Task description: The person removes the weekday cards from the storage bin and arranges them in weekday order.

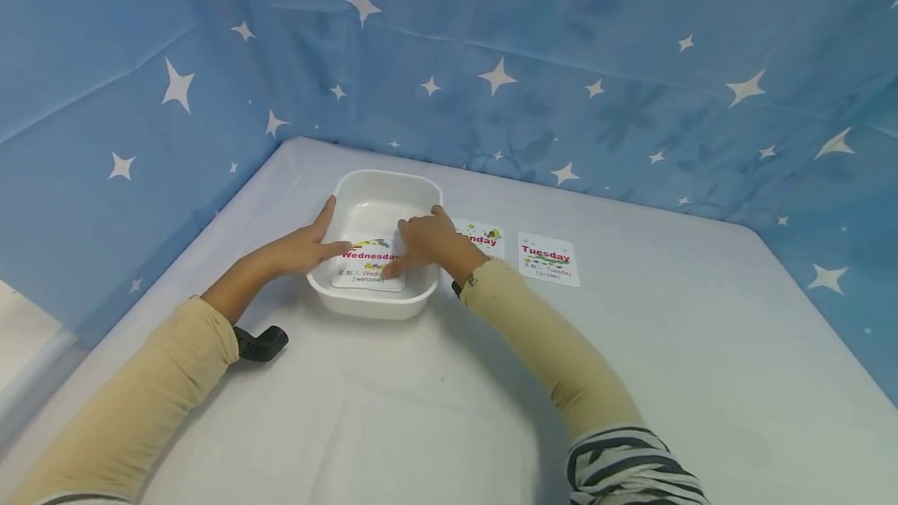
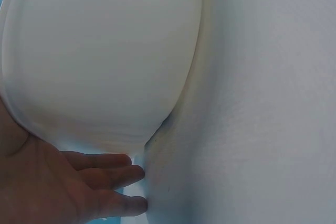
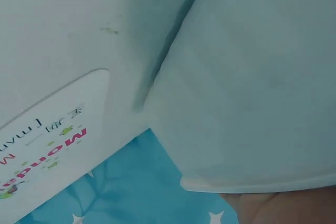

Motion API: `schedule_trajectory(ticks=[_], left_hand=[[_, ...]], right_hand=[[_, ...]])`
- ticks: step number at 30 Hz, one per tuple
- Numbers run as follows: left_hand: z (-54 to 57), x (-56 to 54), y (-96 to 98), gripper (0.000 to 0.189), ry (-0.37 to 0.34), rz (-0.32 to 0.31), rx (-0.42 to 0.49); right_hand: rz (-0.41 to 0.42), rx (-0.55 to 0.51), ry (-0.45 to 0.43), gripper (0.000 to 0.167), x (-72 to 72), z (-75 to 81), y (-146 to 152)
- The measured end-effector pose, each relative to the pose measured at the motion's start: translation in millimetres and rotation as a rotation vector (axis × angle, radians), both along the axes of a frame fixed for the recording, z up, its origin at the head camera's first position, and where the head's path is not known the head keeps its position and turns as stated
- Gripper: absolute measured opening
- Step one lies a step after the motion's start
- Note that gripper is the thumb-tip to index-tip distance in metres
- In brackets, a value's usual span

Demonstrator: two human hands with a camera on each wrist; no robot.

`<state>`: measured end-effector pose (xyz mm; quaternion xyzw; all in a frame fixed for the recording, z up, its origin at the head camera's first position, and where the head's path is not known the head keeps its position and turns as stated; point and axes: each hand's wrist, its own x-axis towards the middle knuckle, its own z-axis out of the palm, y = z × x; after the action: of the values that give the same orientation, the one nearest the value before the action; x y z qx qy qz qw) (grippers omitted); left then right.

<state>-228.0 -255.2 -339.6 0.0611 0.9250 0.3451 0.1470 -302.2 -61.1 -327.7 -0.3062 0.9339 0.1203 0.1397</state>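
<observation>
A white plastic basin [image 1: 388, 307] stands on the table. A card printed "Wednesday" [image 1: 368, 275] lies in its near part. At the basin's left side, my left hand [image 1: 298, 250] grips the rim, its thumb inside by the card's upper left edge. In the left wrist view, fingers [image 2: 113, 177] of that hand extend along the outer wall. My right hand [image 1: 429, 241] reaches over the right rim, its thumb on the card's lower right part. Whether its fingers pinch the card is hidden. The right wrist view shows only part of this hand [image 3: 283, 208] beyond the rim.
A "Monday" card [image 1: 487, 234], partly covered by my right hand, and a "Tuesday" card [image 1: 549, 259] lie right of the basin on the white-covered table [image 1: 631, 333]. A blue curtain with white stars [image 1: 421, 45] hangs behind and at the left.
</observation>
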Motion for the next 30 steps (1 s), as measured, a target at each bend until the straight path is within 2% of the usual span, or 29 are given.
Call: schedule_trajectory(ticks=[5, 12, 18, 30], left_hand=[[-0.3, 1.3, -1.7, 0.085, 0.001, -0.001, 0.003], [-0.2, 1.7, -2.8, 0.085, 0.007, 0.0, 0.005], [0.2, 1.9, -1.7, 0.085, 0.009, -0.004, 0.012], [-0.7, 1.0, -2.4, 0.084, 0.012, -0.009, 0.014]], right_hand=[[-0.003, 0.021, -0.03, 0.107, 0.5, 0.2, -4.1], [0.002, 0.044, -0.045, 0.111, 0.2, 0.2, -7.6], [0.011, 0.041, -0.069, 0.108, 0.3, 1.5, -8.1], [0.039, -0.078, -0.06, 0.097, -2.8, -0.1, -5.6]])
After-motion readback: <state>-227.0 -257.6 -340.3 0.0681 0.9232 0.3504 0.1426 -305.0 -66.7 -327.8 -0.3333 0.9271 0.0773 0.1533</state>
